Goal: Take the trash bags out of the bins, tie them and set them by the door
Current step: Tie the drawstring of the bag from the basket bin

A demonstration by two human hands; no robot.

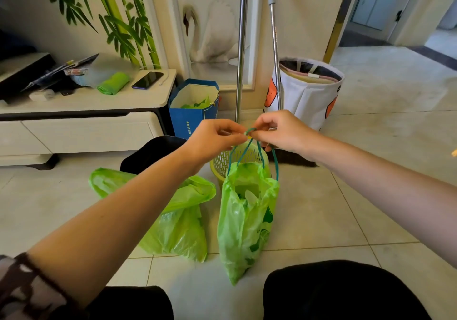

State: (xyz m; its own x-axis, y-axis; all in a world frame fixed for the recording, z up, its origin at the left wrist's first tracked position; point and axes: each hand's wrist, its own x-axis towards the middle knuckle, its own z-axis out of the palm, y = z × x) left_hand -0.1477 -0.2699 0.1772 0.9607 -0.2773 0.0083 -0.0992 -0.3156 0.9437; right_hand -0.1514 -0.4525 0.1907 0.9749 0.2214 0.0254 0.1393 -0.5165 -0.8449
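Observation:
A green trash bag (247, 220) hangs by its dark green drawstring (252, 144) above the tiled floor, its mouth half gathered. My left hand (217, 139) and my right hand (279, 131) both pinch the drawstring loops together at the top, fingertips almost touching. Behind the bag stands a small yellow-green slatted bin (222, 161), partly hidden by it. A second green trash bag (178, 225) lies slumped on the floor to the left, under my left forearm. A black bin (153, 153) sits behind it.
A low white cabinet (81, 131) with a phone and a green roll stands at left. Beside it stand a blue paper bag (193, 116), two metal poles and a white fabric basket (306, 92). A doorway (395, 35) opens at the back right. My knees are at the bottom.

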